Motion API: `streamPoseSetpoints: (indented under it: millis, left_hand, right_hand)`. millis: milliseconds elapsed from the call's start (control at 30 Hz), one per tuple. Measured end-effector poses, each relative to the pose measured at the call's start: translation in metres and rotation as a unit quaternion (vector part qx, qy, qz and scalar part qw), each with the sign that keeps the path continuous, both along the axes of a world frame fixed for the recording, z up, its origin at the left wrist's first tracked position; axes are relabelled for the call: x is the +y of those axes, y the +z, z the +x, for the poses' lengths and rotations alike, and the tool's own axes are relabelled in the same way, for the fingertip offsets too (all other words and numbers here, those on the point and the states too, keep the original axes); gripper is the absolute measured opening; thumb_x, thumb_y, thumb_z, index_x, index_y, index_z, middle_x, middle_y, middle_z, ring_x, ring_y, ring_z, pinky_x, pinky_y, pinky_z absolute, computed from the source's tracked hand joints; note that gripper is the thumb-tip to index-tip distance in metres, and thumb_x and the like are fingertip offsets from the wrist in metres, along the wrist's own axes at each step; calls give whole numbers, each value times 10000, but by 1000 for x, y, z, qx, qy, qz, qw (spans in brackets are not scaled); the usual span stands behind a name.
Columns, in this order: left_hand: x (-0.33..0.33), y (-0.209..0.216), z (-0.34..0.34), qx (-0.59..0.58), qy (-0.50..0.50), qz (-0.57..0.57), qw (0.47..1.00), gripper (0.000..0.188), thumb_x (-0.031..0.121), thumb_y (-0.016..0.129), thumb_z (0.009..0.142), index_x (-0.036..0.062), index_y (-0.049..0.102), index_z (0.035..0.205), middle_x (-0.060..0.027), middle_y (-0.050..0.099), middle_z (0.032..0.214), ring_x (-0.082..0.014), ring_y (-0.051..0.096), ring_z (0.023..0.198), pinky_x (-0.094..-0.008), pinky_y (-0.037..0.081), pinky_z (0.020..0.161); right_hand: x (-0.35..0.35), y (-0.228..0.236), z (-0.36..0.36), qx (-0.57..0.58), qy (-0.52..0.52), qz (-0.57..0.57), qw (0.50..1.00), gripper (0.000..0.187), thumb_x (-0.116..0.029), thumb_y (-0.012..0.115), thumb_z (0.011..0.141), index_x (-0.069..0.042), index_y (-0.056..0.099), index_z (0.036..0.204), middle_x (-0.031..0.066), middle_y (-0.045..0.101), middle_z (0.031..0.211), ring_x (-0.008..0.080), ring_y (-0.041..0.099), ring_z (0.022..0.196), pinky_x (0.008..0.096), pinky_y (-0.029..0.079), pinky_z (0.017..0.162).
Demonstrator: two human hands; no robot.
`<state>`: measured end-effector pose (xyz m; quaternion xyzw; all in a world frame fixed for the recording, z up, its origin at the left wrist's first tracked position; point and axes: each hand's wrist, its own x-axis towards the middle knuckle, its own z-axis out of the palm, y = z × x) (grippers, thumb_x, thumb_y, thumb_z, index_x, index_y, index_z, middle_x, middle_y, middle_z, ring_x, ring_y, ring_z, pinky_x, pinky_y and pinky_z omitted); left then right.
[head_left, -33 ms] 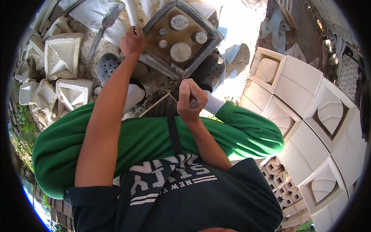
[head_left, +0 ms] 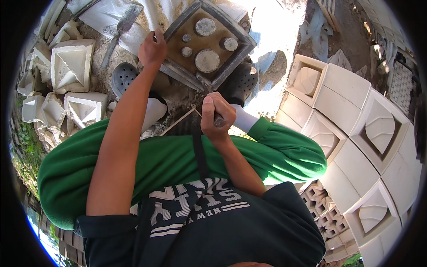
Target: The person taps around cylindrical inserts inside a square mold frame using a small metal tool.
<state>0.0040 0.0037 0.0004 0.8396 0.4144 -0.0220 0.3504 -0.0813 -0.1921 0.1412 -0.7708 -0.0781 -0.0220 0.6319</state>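
Between my feet lies a square grey mould (head_left: 243, 48) with a brown inner face and several round grey studs of different sizes. It is turned so one corner points at me. My left hand (head_left: 152, 49) is closed at its left side, the fingers curled against the rim. My right hand (head_left: 218, 115) is wrapped round the dark, round-ended handle (head_left: 219, 120) of a hand tool. The tool's narrow far end meets the mould's near corner; its exact shape is hard to make out. A thin wooden strip (head_left: 178, 121) lies just left of my right hand.
A trowel (head_left: 119, 31) lies at the upper left on white sheeting. Broken pale cast blocks (head_left: 72, 66) are piled on the left. Finished pale blocks (head_left: 344, 89) with leaf-shaped hollows stand in rows on the right. My dark clogs (head_left: 242, 82) flank the mould.
My right hand has shifted slightly left with the tool's handle. My left hand and the mould have hardly moved.
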Motion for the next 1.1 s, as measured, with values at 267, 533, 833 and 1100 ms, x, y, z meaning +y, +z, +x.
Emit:
streamPoseSetpoints:
  millis: [267,533,833,1100]
  left_hand:
    - [1,-6,1,2,-7,18,1000,483,489,411,950,95,689,962,-170,698,897,-405,642,900,-489,480,798]
    - [0,-8,-1,-27,-1,27,999,479,483,425,949,85,691,939,-157,699,868,-395,647,884,-477,480,790]
    - [2,-10,-1,-30,-2,36,999,483,484,422,948,85,690,904,-175,696,896,-417,635,897,-502,470,798]
    - [2,-12,-1,-35,-8,29,999,478,475,420,945,91,703,920,-172,698,906,-409,640,896,-498,472,795]
  right_hand:
    - [8,2,-3,3,-9,-23,1000,293,91,570,794,7,385,582,79,389,560,185,361,508,322,318,493]
    - [11,14,3,9,6,-29,1000,294,83,591,772,-7,400,568,68,377,528,202,366,481,330,321,490]
    - [13,23,8,-15,34,-47,998,274,61,632,752,-25,444,572,70,434,522,238,413,472,353,365,505]
    - [7,21,10,-32,43,-55,997,259,51,644,724,-30,457,564,74,446,521,238,400,468,341,349,496]
